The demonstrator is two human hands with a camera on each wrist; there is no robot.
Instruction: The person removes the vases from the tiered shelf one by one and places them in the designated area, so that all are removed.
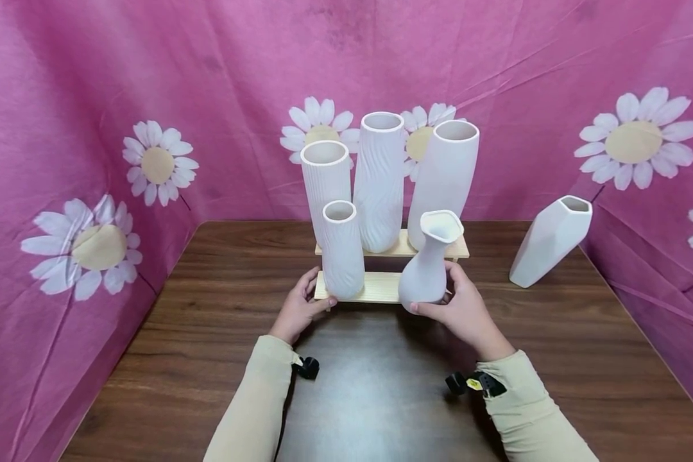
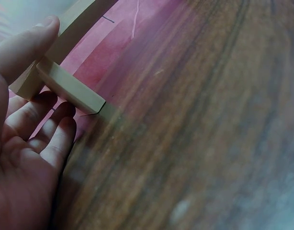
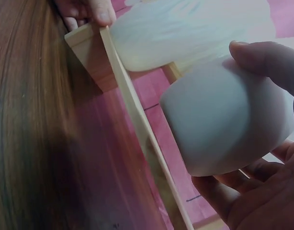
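Note:
My right hand grips a white vase with a slim neck and flared, wavy rim round its lower body. In the right wrist view the rounded base hangs over the front shelf, slightly tilted. At the other end, my left hand holds the pale two-tier wooden stand; the thumb lies over the front board's end and the fingers curl beneath, beside a short leg. A narrow white ribbed vase stands on the lower tier, close to the left thumb.
On the upper tier stand a ribbed vase, a tall wavy vase and a smooth vase. A faceted white vase leans at the right on the brown table. Pink flowered cloth hangs behind and at both sides.

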